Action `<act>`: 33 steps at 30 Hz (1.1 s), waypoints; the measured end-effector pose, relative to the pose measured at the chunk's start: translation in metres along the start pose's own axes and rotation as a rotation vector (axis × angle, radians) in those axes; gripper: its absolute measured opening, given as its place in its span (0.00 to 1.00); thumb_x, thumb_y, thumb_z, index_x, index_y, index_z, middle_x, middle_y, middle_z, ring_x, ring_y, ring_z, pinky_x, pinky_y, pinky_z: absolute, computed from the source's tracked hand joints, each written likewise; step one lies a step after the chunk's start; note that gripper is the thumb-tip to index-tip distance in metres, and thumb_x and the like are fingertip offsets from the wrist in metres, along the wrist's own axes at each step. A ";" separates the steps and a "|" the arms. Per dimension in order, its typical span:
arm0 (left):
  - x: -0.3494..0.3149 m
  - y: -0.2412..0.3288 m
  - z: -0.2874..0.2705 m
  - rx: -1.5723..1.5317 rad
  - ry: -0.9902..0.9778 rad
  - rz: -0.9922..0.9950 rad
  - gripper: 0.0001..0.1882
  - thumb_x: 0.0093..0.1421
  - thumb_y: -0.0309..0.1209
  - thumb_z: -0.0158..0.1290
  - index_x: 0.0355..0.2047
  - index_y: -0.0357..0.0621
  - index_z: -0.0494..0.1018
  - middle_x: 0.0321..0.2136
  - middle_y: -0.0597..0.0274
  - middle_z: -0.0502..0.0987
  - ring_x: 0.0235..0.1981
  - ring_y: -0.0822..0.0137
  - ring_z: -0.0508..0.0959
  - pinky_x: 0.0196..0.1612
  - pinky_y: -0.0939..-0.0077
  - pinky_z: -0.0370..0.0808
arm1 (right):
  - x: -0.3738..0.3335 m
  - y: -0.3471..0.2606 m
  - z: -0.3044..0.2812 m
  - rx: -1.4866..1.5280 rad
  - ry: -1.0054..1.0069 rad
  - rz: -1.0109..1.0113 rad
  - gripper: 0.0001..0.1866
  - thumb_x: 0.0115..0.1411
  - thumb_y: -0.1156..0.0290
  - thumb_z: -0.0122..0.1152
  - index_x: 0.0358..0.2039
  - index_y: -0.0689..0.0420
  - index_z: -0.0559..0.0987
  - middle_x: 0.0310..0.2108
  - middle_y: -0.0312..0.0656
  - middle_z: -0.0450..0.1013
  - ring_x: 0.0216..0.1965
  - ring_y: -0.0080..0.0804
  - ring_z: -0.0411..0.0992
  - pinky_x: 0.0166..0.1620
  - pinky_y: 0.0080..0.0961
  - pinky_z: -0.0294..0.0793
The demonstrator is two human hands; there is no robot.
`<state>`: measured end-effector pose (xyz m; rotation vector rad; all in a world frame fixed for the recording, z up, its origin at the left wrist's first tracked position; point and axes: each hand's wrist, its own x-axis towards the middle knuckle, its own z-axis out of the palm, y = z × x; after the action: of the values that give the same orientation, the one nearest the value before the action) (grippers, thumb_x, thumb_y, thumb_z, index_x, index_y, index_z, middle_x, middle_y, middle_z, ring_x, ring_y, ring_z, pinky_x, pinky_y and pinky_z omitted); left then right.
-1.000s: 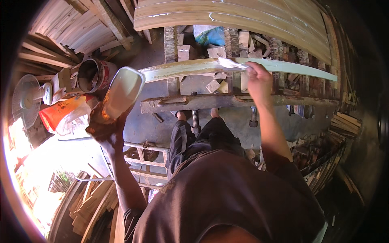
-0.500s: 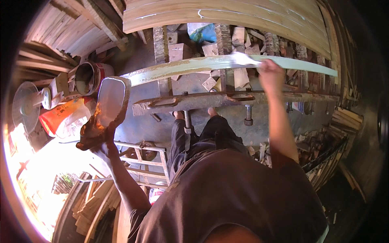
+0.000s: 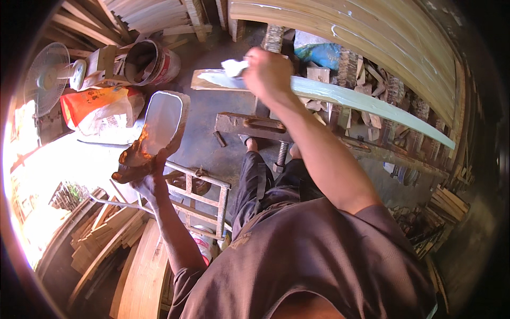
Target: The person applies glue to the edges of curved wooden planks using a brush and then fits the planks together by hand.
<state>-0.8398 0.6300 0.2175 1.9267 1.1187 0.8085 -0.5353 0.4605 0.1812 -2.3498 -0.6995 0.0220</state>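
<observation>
My left hand [image 3: 151, 178] grips a cut-open container [image 3: 181, 125] by its narrow, brown-stained end. A pale, whitish liquid fills its wider part. My right hand [image 3: 270, 74] is closed round a small brush-like tool whose end [image 3: 232, 68] is coated white; its handle is hidden in the fingers. That end touches the left part of a long narrow wooden strip [image 3: 350, 97]. A pale white-green film covers most of the strip, while bare wood shows at its left tip.
Beyond the strip lies a wide panel of joined boards [image 3: 366, 32] with white streaks. A rusty clamp bar [image 3: 239, 123] with a threaded bolt [image 3: 282, 154] crosses before my legs. Left stand a fan [image 3: 48, 80], a bucket [image 3: 159, 64] and a metal frame [image 3: 204, 199]. Offcuts lie under the panel.
My right hand has swept left along the strip to near its left end, and the white film now reaches further left. The view has shifted left; my left hand still holds the container.
</observation>
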 end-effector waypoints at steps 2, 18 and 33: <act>0.005 -0.007 -0.011 0.051 0.020 -0.062 0.40 0.43 0.35 0.74 0.53 0.37 0.67 0.47 0.55 0.74 0.47 0.59 0.74 0.53 0.66 0.73 | 0.016 -0.033 0.031 0.033 -0.128 -0.034 0.06 0.51 0.75 0.60 0.30 0.58 0.81 0.20 0.47 0.77 0.23 0.43 0.77 0.27 0.38 0.77; 0.027 -0.052 -0.028 0.141 -0.081 -0.083 0.38 0.42 0.41 0.72 0.51 0.34 0.73 0.44 0.53 0.78 0.45 0.57 0.76 0.51 0.64 0.73 | -0.042 -0.062 0.037 0.133 -0.076 0.205 0.08 0.54 0.78 0.53 0.33 0.63 0.79 0.25 0.54 0.76 0.28 0.52 0.77 0.35 0.45 0.76; 0.014 -0.002 -0.013 0.109 -0.063 -0.013 0.39 0.45 0.39 0.70 0.53 0.32 0.67 0.48 0.48 0.75 0.46 0.53 0.75 0.51 0.61 0.74 | -0.142 0.178 -0.199 -0.323 0.299 0.729 0.09 0.63 0.68 0.59 0.40 0.56 0.83 0.34 0.36 0.80 0.31 0.25 0.76 0.34 0.23 0.73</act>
<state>-0.8458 0.6469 0.2244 2.0189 1.1568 0.6877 -0.5323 0.1585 0.2014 -2.7098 0.3406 -0.1273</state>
